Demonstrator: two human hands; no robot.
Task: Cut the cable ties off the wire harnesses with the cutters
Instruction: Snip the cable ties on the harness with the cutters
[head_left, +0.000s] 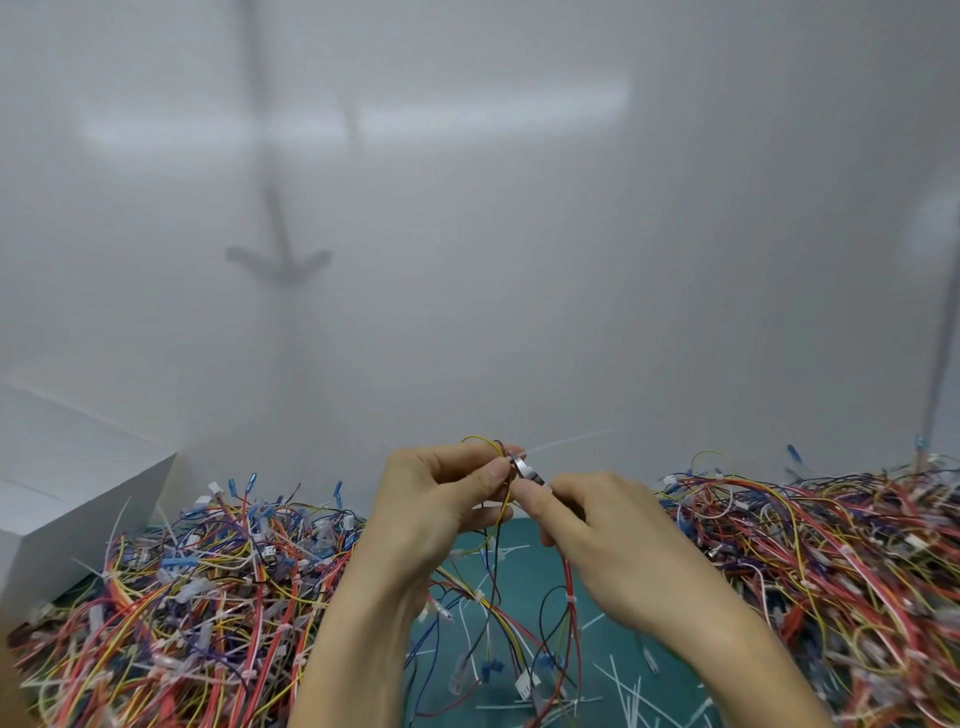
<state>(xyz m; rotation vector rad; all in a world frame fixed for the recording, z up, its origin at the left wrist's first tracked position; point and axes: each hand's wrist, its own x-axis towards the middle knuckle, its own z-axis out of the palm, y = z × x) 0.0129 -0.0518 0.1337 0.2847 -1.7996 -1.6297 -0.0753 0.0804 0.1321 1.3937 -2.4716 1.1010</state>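
Left hand (441, 499) pinched the light, limp harness (506, 504) just beside its stiff white tie (566, 443), raised above the green mat (587, 654); right hand (597, 525) gripped the cutters (527, 470), tips at the tie.

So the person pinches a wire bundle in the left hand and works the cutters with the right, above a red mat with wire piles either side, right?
Not quite: the mat is teal green, not red, as the head view shows. The left hand does pinch the wire bundle, the right hand holds the cutters, and wire piles lie either side.
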